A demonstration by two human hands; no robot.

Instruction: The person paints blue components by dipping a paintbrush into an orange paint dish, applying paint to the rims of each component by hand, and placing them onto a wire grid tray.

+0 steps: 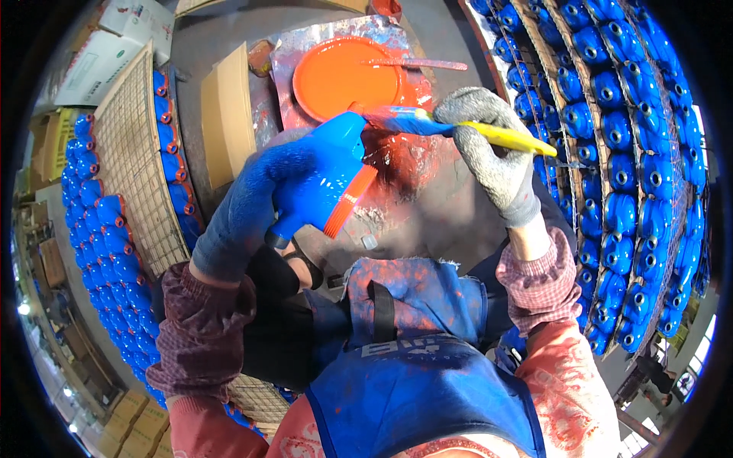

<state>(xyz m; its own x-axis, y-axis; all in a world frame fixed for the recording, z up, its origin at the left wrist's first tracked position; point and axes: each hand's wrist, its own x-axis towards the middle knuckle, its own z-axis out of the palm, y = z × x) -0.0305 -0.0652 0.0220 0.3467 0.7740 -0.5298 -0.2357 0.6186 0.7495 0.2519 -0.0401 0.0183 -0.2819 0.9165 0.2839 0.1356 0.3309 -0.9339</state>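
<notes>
My left hand [263, 195], in a blue-stained glove, is closed round a glossy blue casting [324, 172], tilted in front of me. Orange-red paint covers the casting's ribbed rim [351, 201] at its lower right. In a pale grey glove, my right hand [492, 145] grips a paintbrush [504, 137] by its yellow handle. The brush's red-stained bristles point left and reach the small upper end of the casting, where a spot of orange-red shows. Just beyond both hands is a round pan of orange paint [343, 72], with a paint-smeared stick [427, 64] lying across its right rim.
Racks of blue castings [618, 145] rise close on my right. More blue castings [114, 263] with orange rims stand in rows on the left beside a wire-mesh panel [141, 153]. A cardboard sheet [227, 114] lies left of the pan. White boxes [107, 57] are stacked at far left.
</notes>
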